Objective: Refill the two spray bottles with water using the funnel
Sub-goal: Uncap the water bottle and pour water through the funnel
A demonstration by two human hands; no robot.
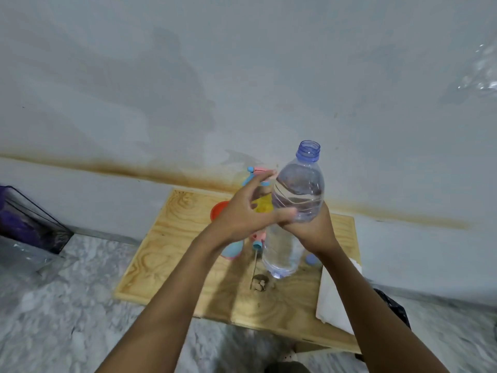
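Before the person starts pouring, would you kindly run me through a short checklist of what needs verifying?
1. Water bottle uncapped: ok, its neck is open and a blue cap lies on the wooden board.
2. Water left in the bottle: ok, water shows inside it.
3. Firm grip: ok, the right hand wraps its middle; the left hand touches it with its fingers spread.
4. Funnel seated in a spray bottle: cannot tell, the orange funnel is mostly hidden behind the left hand.
5. Spray head off the target bottle: cannot tell, one pink and blue spray head lies on the board, but the bottles are hidden.
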